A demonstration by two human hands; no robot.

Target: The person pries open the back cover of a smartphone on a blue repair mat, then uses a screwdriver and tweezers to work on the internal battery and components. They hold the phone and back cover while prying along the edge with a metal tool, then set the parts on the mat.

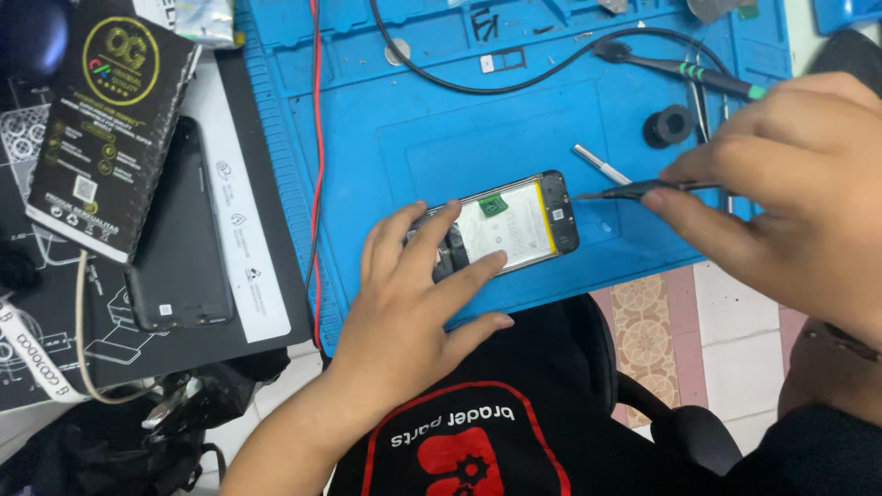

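left hand (418, 285) presses fingers spread flat on an opened phone (501, 225), steadying it on a blue mat (386, 119); right hand (790, 174) fingers pinch tweezers (634, 191) at its edge

Blue work mat (514, 101) above tiled floor (726, 321).

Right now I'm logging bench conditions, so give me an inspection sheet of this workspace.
Surface: blue mat on the bench.
Job's things: opened phone lying flat; tweezers tip at its right end.
Clutter: black ring, screwdriver, metal rod, dark phone, black box.
Hands: left hand presses the phone; right hand grips the tweezers.
Cables: black cable, red wire.
Surroundings: tiled floor, black chair.
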